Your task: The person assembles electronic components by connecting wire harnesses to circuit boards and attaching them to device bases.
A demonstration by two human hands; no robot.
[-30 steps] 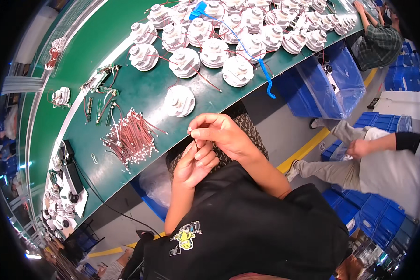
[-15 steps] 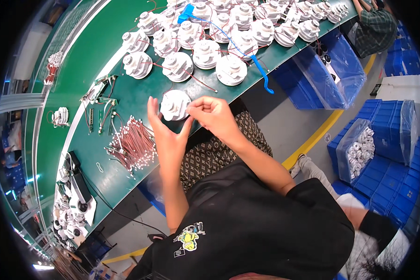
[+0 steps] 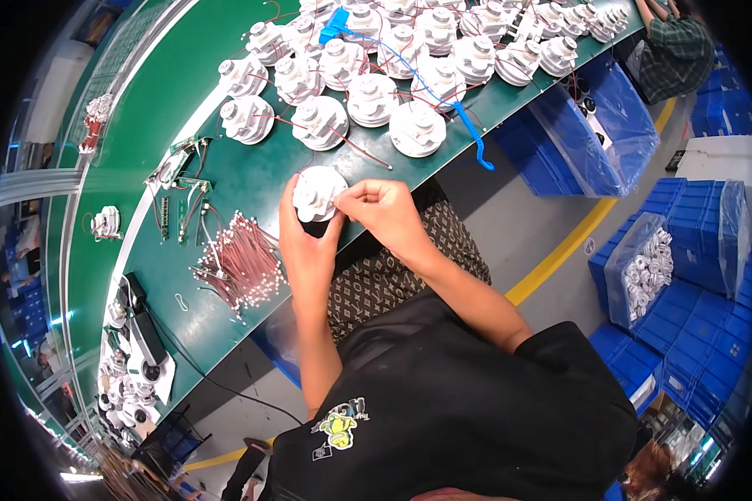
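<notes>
Unit: white, round; on the table at the near edge, between both hands.
Left hand (image 3: 307, 246): around unit (image 3: 319, 188), fingers along its left side, thumb at its near edge; clasping, probably to stop it sliding.
Right hand (image 3: 382, 215): thumb and forefinger pressed together at unit's right edge; anything between them too small to tell. Pinch suggests fine work, with left as brace.
Wires (image 3: 241, 263): red-brown bundle, left of the grip, likely there for easy reach.
Boards (image 3: 165, 219): farther left, past wires.
Other units (image 3: 372, 100): clustered beyond the grip, seemingly parked off the working spot.
Blue cord (image 3: 473, 138): right of and beyond the grip, over the table edge.
Table (image 3: 226, 179): green, glossy.
Room: grey floor (image 3: 497, 225) with yellow line (image 3: 551, 265), blue bins (image 3: 685, 334), all right of the grip; co-worker (image 3: 677, 54) far right.
</notes>
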